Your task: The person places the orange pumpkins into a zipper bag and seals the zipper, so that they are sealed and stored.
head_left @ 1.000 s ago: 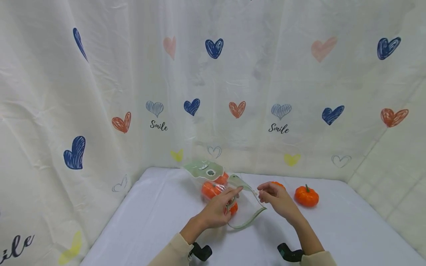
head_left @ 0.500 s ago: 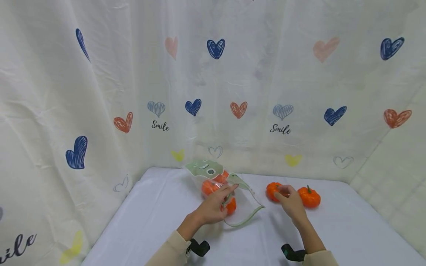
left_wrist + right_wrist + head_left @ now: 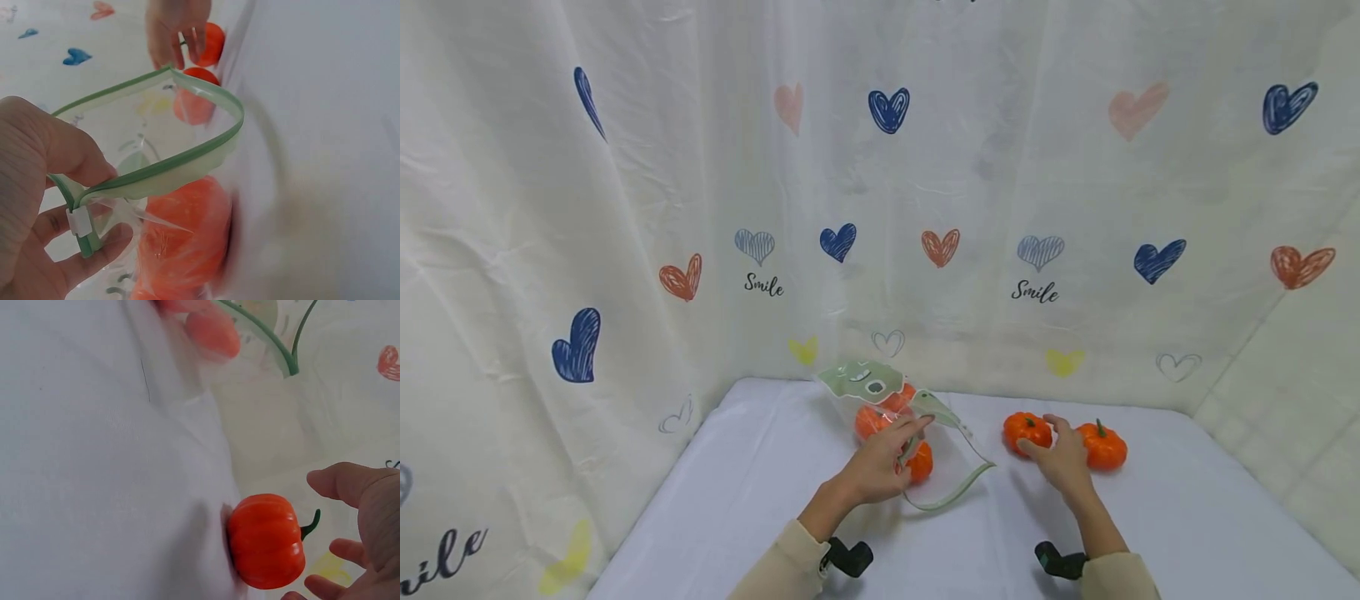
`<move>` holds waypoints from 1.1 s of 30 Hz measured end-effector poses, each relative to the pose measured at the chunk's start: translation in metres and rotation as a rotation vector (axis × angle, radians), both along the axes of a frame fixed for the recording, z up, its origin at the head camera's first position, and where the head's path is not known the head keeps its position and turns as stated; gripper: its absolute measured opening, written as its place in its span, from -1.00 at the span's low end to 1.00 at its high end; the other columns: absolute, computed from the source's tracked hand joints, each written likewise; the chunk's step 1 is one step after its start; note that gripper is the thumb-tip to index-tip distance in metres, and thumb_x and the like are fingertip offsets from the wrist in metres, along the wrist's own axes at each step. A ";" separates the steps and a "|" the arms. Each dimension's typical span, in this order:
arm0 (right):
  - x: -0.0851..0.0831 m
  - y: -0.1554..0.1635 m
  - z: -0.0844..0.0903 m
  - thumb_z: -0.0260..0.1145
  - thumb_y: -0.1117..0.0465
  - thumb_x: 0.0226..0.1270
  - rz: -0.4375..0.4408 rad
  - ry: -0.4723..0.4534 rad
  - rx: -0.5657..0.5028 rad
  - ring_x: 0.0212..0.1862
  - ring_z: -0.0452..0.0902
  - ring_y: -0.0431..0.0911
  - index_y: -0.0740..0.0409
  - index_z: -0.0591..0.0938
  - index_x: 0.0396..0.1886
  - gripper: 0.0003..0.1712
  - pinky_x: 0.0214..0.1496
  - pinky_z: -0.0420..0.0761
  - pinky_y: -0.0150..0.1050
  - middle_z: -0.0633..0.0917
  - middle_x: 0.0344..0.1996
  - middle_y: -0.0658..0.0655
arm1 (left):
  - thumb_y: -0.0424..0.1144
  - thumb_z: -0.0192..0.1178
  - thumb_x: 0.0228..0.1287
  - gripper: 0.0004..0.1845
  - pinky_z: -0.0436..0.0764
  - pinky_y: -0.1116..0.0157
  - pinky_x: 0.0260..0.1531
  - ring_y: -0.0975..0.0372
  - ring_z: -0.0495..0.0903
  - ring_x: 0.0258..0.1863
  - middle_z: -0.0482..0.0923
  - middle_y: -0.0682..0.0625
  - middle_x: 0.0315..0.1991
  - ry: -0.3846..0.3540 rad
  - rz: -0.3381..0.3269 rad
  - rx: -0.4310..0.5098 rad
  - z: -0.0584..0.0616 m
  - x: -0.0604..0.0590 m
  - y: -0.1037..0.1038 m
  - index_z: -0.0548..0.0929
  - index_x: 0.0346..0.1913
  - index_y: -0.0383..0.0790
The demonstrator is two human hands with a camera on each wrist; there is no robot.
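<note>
A clear zip bag (image 3: 951,487) with green trim and a white slider (image 3: 79,221) stands with its mouth spread wide. Several orange mini pumpkins (image 3: 871,422) show through its film. My left hand (image 3: 876,467) grips the bag's rim beside the slider, thumb and fingers on either side of the green edge. Over on the right, my right hand (image 3: 1063,458) hovers over a mini pumpkin (image 3: 265,542) with a green stem. Thumb and fingers are spread apart on either side of the stem, holding nothing.
Another orange pumpkin (image 3: 1103,446) sits just right of my right hand. A white cloth covers the table (image 3: 737,500), and a pale curtain (image 3: 970,333) printed with hearts hangs right behind its back edge. Black wrist cameras (image 3: 850,558) are strapped to both wrists.
My right hand has moved right from beside the bag's mouth to the nearer loose pumpkin, its fingers spreading. The left hand keeps its grip on the bag, which has barely shifted.
</note>
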State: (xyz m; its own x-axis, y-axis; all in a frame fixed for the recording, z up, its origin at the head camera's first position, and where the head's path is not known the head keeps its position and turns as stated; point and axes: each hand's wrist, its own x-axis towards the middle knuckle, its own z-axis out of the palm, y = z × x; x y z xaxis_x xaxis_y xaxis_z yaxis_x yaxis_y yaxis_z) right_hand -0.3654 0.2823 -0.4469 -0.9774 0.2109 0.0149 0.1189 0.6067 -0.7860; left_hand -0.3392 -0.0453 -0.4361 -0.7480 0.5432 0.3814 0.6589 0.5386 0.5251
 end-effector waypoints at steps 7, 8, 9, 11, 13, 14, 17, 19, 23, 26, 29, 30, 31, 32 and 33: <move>-0.011 0.003 -0.008 0.34 -0.14 0.37 0.001 -0.046 -0.003 0.48 -0.03 0.46 0.26 -0.10 0.64 0.15 0.44 0.18 0.49 -0.03 0.52 0.59 | -0.48 0.26 0.16 -0.11 0.62 0.29 0.24 0.28 0.53 0.12 0.55 0.11 0.16 0.037 0.004 0.015 -0.001 -0.001 0.000 0.29 0.56 0.09; -0.012 0.003 -0.010 0.34 -0.16 0.37 -0.002 -0.051 -0.008 0.48 -0.02 0.46 0.26 -0.12 0.64 0.17 0.44 0.19 0.48 -0.03 0.52 0.59 | -0.48 0.26 0.16 -0.11 0.62 0.30 0.23 0.28 0.54 0.11 0.55 0.11 0.16 0.043 0.004 0.015 -0.001 -0.001 -0.001 0.29 0.56 0.09; -0.013 0.003 -0.011 0.34 -0.16 0.37 -0.003 -0.055 -0.013 0.47 -0.01 0.45 0.27 -0.14 0.64 0.19 0.45 0.20 0.48 -0.03 0.51 0.60 | -0.48 0.26 0.16 -0.12 0.62 0.29 0.23 0.28 0.54 0.11 0.55 0.09 0.16 0.047 0.002 0.016 -0.001 -0.002 -0.001 0.29 0.56 0.08; -0.015 0.002 -0.013 0.34 -0.15 0.37 -0.007 -0.062 -0.015 0.47 0.01 0.44 0.28 -0.16 0.64 0.20 0.45 0.21 0.46 -0.02 0.51 0.60 | -0.48 0.26 0.16 -0.12 0.63 0.29 0.22 0.27 0.54 0.09 0.56 0.06 0.15 0.054 0.000 0.017 -0.002 -0.002 -0.001 0.29 0.56 0.06; -0.017 0.002 -0.015 0.35 -0.13 0.37 -0.013 -0.065 -0.017 0.46 0.01 0.45 0.28 -0.17 0.64 0.20 0.46 0.20 0.46 -0.01 0.50 0.61 | -0.48 0.26 0.16 -0.13 0.63 0.28 0.22 0.27 0.54 0.09 0.57 0.02 0.16 0.056 -0.003 0.018 -0.002 -0.003 -0.001 0.30 0.56 0.03; -0.018 0.002 -0.015 0.35 -0.12 0.37 -0.016 -0.067 -0.017 0.46 0.02 0.45 0.28 -0.18 0.64 0.20 0.46 0.20 0.45 -0.01 0.50 0.61 | -0.48 0.26 0.16 -0.13 0.63 0.28 0.22 0.26 0.54 0.10 0.57 0.01 0.16 0.056 -0.004 0.019 -0.002 -0.003 -0.001 0.30 0.56 0.01; -0.020 0.002 -0.016 0.36 -0.07 0.38 -0.019 -0.074 -0.016 0.46 0.01 0.45 0.28 -0.19 0.64 0.19 0.48 0.18 0.44 0.00 0.49 0.61 | -0.49 0.26 0.16 -0.13 0.63 0.28 0.22 0.27 0.54 0.10 0.57 0.02 0.15 0.056 -0.003 0.022 -0.002 -0.004 -0.001 0.29 0.56 -0.03; -0.021 0.002 -0.017 0.36 -0.05 0.38 -0.016 -0.079 -0.018 0.46 0.01 0.46 0.28 -0.20 0.64 0.19 0.49 0.16 0.44 0.00 0.49 0.61 | -0.49 0.26 0.15 -0.13 0.64 0.30 0.20 0.27 0.53 0.08 0.57 0.02 0.14 0.059 -0.003 0.022 -0.002 -0.004 -0.001 0.29 0.56 -0.03; -0.022 0.002 -0.018 0.35 -0.05 0.39 -0.008 -0.092 -0.011 0.45 0.00 0.47 0.28 -0.23 0.64 0.20 0.49 0.14 0.44 -0.01 0.49 0.63 | -0.51 0.25 0.13 -0.12 0.65 0.39 0.11 0.27 0.52 0.02 0.58 -0.02 0.10 0.080 -0.014 0.019 -0.003 -0.006 -0.001 0.29 0.56 -0.04; -0.024 0.003 -0.019 0.35 -0.07 0.39 -0.003 -0.099 -0.004 0.44 0.00 0.47 0.26 -0.23 0.64 0.21 0.49 0.14 0.45 0.00 0.48 0.63 | -0.53 0.24 0.11 -0.12 0.63 0.46 0.01 0.27 0.51 -0.03 0.58 -0.05 0.07 0.100 -0.020 0.020 -0.002 -0.006 -0.002 0.30 0.55 -0.06; -0.027 0.006 -0.021 0.35 -0.08 0.38 0.010 -0.100 0.008 0.45 0.01 0.47 0.26 -0.21 0.64 0.19 0.49 0.13 0.46 0.02 0.49 0.61 | -0.54 0.23 0.09 -0.12 0.61 0.50 -0.08 0.25 0.51 -0.07 0.58 -0.06 0.05 0.110 -0.023 0.029 -0.001 -0.005 -0.002 0.31 0.54 -0.09; -0.027 0.007 -0.021 0.36 -0.08 0.38 0.014 -0.097 0.015 0.45 0.02 0.47 0.27 -0.20 0.64 0.19 0.49 0.13 0.46 0.03 0.49 0.61 | -0.55 0.23 0.09 -0.13 0.60 0.51 -0.11 0.25 0.51 -0.08 0.58 -0.07 0.04 0.117 -0.023 0.029 -0.001 -0.005 -0.002 0.32 0.53 -0.10; -0.027 0.008 -0.021 0.36 -0.09 0.38 0.019 -0.094 0.023 0.45 0.02 0.47 0.28 -0.18 0.63 0.19 0.50 0.12 0.46 0.05 0.49 0.60 | -0.55 0.23 0.08 -0.13 0.58 0.52 -0.13 0.24 0.51 -0.10 0.58 -0.07 0.04 0.123 -0.023 0.029 -0.001 -0.006 -0.002 0.32 0.53 -0.10; -0.028 0.009 -0.021 0.36 -0.08 0.38 0.021 -0.092 0.030 0.45 0.03 0.47 0.29 -0.17 0.63 0.18 0.50 0.11 0.45 0.06 0.49 0.60 | -0.55 0.23 0.08 -0.13 0.57 0.53 -0.14 0.24 0.51 -0.10 0.58 -0.07 0.03 0.125 -0.023 0.029 -0.001 -0.006 -0.002 0.32 0.53 -0.10; -0.028 0.009 -0.021 0.37 -0.08 0.38 0.021 -0.091 0.036 0.45 0.04 0.47 0.30 -0.16 0.63 0.18 0.50 0.11 0.45 0.08 0.49 0.60 | -0.55 0.23 0.08 -0.13 0.58 0.52 -0.14 0.24 0.51 -0.10 0.58 -0.07 0.03 0.126 -0.022 0.028 -0.001 -0.007 -0.002 0.32 0.53 -0.11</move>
